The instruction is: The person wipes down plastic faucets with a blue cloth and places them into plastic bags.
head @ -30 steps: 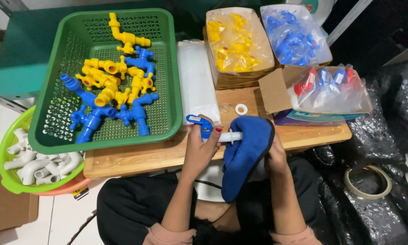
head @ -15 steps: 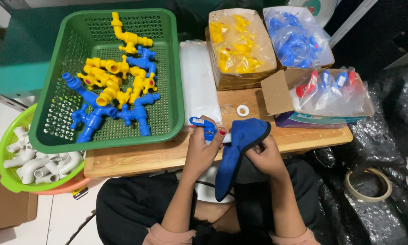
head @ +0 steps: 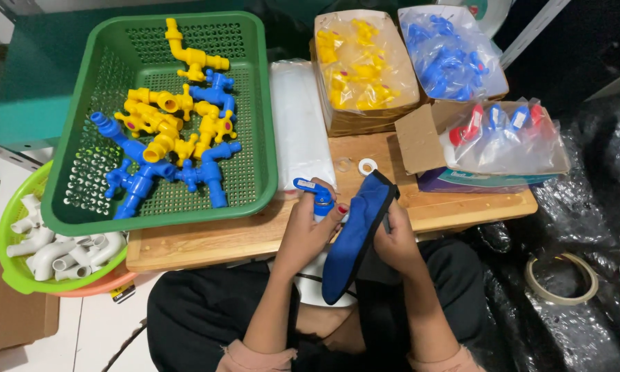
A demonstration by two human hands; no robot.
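Note:
My left hand (head: 308, 229) grips a small blue plastic tap (head: 314, 193) with a blue lever on top, held upright at the front edge of the wooden table (head: 206, 238). My right hand (head: 392, 238) holds a blue cloth pad (head: 354, 234) that hangs down over my lap; its upper end presses against the tap. Both hands sit close together, just over the table edge. Two small white rings (head: 367, 166) lie on the table just beyond the hands.
A green basket (head: 255, 110) holds several blue and yellow taps. A flat white bag (head: 297, 127) lies beside it. Behind are bagged yellow parts (head: 361, 62), bagged blue parts (head: 451, 52) and a box of red and blue handles (head: 510, 134). A lime bowl of white elbows (head: 48, 251) sits at left; a tape roll (head: 561, 279) at right.
The cloth pad has swung from lying over my right hand to hanging more upright between the hands. The white part seen beside the tap earlier is now hidden. Both hands shifted slightly.

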